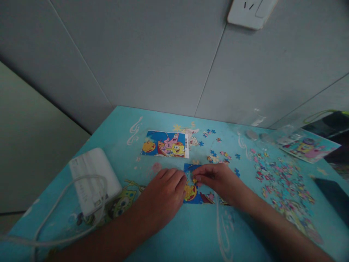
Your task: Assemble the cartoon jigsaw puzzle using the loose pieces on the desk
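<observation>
A partly joined jigsaw puzzle (pixel 191 193) lies on the table, blue with a yellow burger shape. My left hand (pixel 170 185) rests at its left edge, fingers curled and pressed together; whatever lies beneath the fingertips is hidden. Over the puzzle's upper part, my right hand (pixel 219 180) pinches a small yellowish puzzle piece (pixel 194 181) between thumb and fingers. This hand covers much of the puzzle's right side. Behind both hands lies a reference picture card (pixel 166 144) with the same blue scene and cartoon figures.
Loose puzzle pieces (pixel 214 157) lie beyond my right hand, with a larger pile (pixel 286 182) farther right. A white power bank (pixel 94 178) with a cable (pixel 65 193) is at left. A cartoon card (pixel 309 149) and a dark flat object (pixel 334 196) lie at right. The wall (pixel 163 65) borders the table.
</observation>
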The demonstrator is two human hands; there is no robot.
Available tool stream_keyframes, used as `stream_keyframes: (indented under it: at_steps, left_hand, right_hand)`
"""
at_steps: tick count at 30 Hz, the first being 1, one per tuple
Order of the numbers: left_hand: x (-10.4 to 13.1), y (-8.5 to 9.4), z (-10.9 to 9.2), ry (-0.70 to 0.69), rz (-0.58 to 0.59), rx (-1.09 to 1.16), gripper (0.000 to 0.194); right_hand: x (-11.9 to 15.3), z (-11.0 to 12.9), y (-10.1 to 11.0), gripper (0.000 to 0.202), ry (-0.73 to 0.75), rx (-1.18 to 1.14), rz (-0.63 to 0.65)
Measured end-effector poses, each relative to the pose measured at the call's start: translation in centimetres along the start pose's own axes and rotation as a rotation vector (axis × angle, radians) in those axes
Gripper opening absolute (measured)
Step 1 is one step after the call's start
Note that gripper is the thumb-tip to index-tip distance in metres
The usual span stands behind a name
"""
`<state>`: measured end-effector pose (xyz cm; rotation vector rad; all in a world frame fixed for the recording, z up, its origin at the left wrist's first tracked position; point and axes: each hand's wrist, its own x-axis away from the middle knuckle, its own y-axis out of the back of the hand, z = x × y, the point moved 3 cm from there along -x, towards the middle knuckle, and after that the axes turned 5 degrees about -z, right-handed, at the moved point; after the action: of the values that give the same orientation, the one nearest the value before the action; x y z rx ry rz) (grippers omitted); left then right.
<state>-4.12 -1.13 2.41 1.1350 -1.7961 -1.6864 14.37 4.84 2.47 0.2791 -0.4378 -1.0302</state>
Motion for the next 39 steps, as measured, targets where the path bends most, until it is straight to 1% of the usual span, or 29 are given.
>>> stream_keyframes:
  at_steps: [3, 7, 9, 11, 14, 16, 19, 23, 27, 29, 35, 39]
  left_hand:
    - [0.0, -0.1, -0.1, -0.008, -0.013, -0.008, 0.028]
    - [-0.1, -0.1, -0.2, 0.000, -0.009, -0.014, 0.027]
    - [0.0, 0.0, -0.2, 0.001, -0.010, -0.014, 0.027]
    - [0.1, -0.1, -0.1, -0.002, -0.011, -0.014, 0.027]
    - [0.2, -0.3, -0.1, -0.007, -0.009, -0.019, 0.027]
    - [0.1, -0.4, -0.1, -0.011, -0.009, -0.025, 0.027]
    - [0.0, -0.4, -0.1, -0.010, -0.012, -0.035, 0.027]
    - [0.1, -0.3, -0.1, -0.001, -0.015, -0.023, 0.026]
    - [0.1, -0.3, -0.1, -0.004, -0.010, -0.026, 0.026]
    - [0.0, -0.4, -0.1, -0.006, -0.017, -0.030, 0.025]
    - [0.0, -0.2, -0.1, 0.002, -0.015, -0.037, 0.025]
    - [0.1, -0.2, -0.1, -0.009, -0.001, -0.046, 0.025]
  right_hand:
    - [0.0, -0.7, -0.2, 0.017, -0.050, -0.107, -0.003]
    - [0.1, -0.9, -0.2, 0.015, -0.064, -0.042, -0.030]
    - [0.1, -0.6, -0.1, 0.015, -0.029, 0.027, -0.037]
    - [0.1, -0.2, 0.1, 0.016, 0.048, 0.089, -0.042]
    - [0.1, 0.3, 0.1, 0.016, 0.157, 0.121, -0.041]
    - [0.2, 0.3, -0.1, 0.017, 0.163, 0.120, -0.026]
    - [0.2, 0.1, -0.4, 0.017, 0.120, 0.141, -0.015]
    - [0.1, 0.2, -0.6, 0.011, 0.090, 0.233, -0.056]
    - [-0.1, 0.4, -0.7, 0.009, 0.147, 0.355, -0.119]
    - [-0.2, 0.4, -0.8, 0.012, 0.181, 0.390, -0.139]
    - [-0.1, 0.7, -1.3, 0.029, 0.292, 0.459, -0.161]
    - [0.0, 1.0, -1.2, 0.029, 0.345, 0.507, -0.157]
